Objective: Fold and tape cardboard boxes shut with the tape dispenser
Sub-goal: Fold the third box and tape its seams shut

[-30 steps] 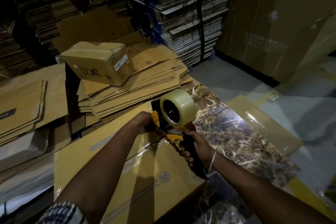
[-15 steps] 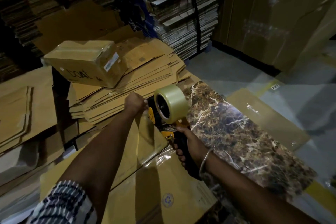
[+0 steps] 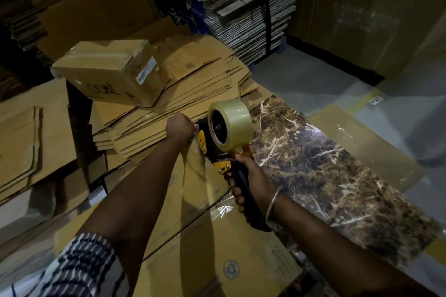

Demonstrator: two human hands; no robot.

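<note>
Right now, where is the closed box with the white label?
In the head view it sits upper left: the closed box rests on the stack of flattened cartons, beyond the left hand.

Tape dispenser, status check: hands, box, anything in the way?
Right hand grips tape dispenser handle. Left hand fisted at far end of the cardboard box, beside the dispenser; what it holds is hidden. Nothing blocks the seam.

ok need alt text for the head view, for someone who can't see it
A person's right hand grips the black handle of a yellow tape dispenser over a flat cardboard box, while the left hand is closed at the box's far edge beside it. Behind are a stack of flattened cartons with a sealed box on top, and a marbled slab to the right.
</note>
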